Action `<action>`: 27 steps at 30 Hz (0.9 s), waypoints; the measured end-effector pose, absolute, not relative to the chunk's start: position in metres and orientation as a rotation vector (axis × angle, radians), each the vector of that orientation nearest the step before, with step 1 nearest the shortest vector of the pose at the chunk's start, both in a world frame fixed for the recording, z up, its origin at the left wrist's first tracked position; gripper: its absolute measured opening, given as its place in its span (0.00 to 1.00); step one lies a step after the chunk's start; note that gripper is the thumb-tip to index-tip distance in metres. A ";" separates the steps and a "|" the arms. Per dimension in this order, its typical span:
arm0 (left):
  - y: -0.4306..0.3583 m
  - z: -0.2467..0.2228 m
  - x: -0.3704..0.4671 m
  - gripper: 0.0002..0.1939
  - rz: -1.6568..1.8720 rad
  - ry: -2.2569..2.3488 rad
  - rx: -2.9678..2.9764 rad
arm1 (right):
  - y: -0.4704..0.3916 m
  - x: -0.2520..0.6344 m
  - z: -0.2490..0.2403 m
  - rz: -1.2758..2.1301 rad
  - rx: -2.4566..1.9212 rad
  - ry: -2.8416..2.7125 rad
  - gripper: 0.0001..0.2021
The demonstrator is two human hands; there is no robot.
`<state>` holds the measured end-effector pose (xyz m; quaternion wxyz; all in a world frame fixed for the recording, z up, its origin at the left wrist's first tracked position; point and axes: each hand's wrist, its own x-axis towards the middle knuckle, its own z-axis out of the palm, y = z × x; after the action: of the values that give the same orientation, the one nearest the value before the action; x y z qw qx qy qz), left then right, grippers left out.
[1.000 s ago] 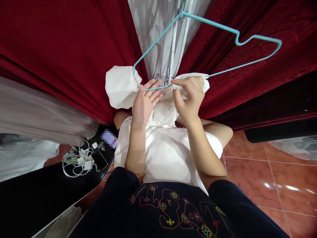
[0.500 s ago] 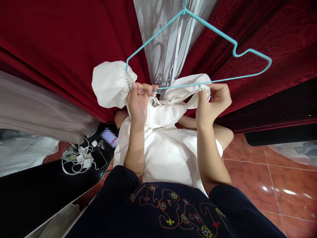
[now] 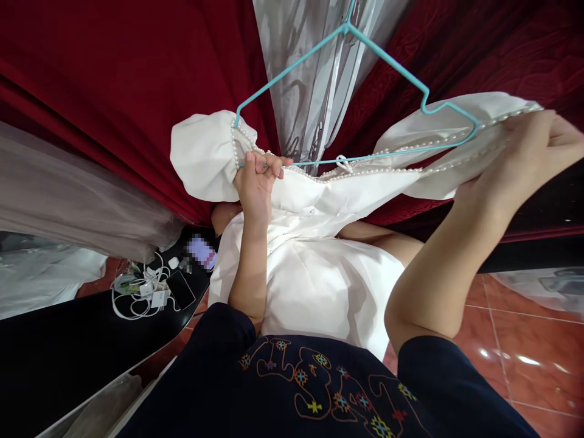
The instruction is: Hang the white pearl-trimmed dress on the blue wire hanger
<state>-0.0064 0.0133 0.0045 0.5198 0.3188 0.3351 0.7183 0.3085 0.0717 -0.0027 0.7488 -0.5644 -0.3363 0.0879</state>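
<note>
the white dress (image 3: pixel 333 286) lies over the lap, its skirt spread toward the lap's near edge, so the legs seem to bear its weight while both hands work at the neckline. the left hand (image 3: pixel 255 185) has its fingers curled near the left lower corner of the turquoise hanger (image 3: pixel 387 58), closed on the bottom bar where it meets the pearl trim (image 3: pixel 378 175) – probably to keep that end seated in the left puff sleeve (image 3: pixel 203 158). the right hand (image 3: pixel 529 152) is pinched on the trimmed edge beside the right sleeve (image 3: pixel 420 131), its fingertips blurred, and seems to draw the opening wide around the hanger's right end

half a second ago the right hand was nearer the middle and that end stuck out past the cloth – now the neckline is stretched far right and the end shows at the opening, while the left hand has barely shifted. the dark phone (image 3: pixel 181 290) and white cables (image 3: pixel 137 313) lie by the black table's (image 3: pixel 59 347) right edge, as earlier
</note>
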 end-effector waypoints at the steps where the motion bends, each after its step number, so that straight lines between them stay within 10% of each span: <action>1: 0.014 0.005 -0.007 0.23 1.733 0.785 0.770 | 0.070 0.308 -0.001 0.177 -1.215 -0.738 0.22; 27: 0.020 -0.006 -0.013 0.22 1.717 0.807 0.823 | 0.016 0.192 -0.008 0.312 -1.073 -1.236 0.19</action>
<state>-0.0134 0.0201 -0.0065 0.5113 0.3419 0.3351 0.7137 0.1916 0.0162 -0.0083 0.6726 -0.4764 -0.5491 0.1384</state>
